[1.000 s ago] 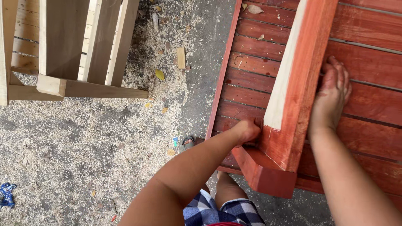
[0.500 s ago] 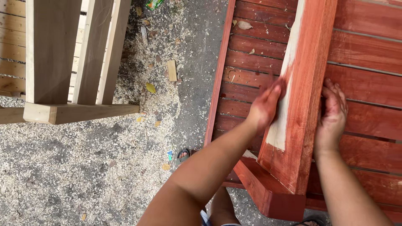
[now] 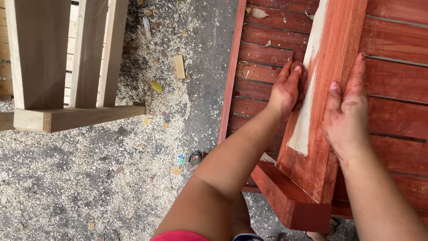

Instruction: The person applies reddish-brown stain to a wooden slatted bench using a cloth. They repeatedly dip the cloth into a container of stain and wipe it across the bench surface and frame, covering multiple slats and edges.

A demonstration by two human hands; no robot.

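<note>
A red-stained wooden beam (image 3: pixel 332 111) rises at a slant over a red slatted panel (image 3: pixel 263 53). A pale unstained strip (image 3: pixel 307 107) runs along the beam's left side. My left hand (image 3: pixel 287 87), smeared red, presses its fingers against that left side beside the pale strip. Whether anything lies under its palm is hidden. My right hand (image 3: pixel 345 107) rests flat on the beam's broad face with the fingers pointing up and holds nothing. A short red crosspiece (image 3: pixel 290 201) joins the beam's lower end.
A bare pale wooden frame (image 3: pixel 67 67) stands at upper left. Sawdust and chips cover the concrete ground (image 3: pixel 89 178). A small wood offcut (image 3: pixel 179 66) lies in the sawdust, and a sandal (image 3: pixel 194 159) sits near the panel's left edge.
My left hand has slid up the beam's left side from its lower end. The right hand has shifted lower and onto the beam's face. The view has drawn closer.
</note>
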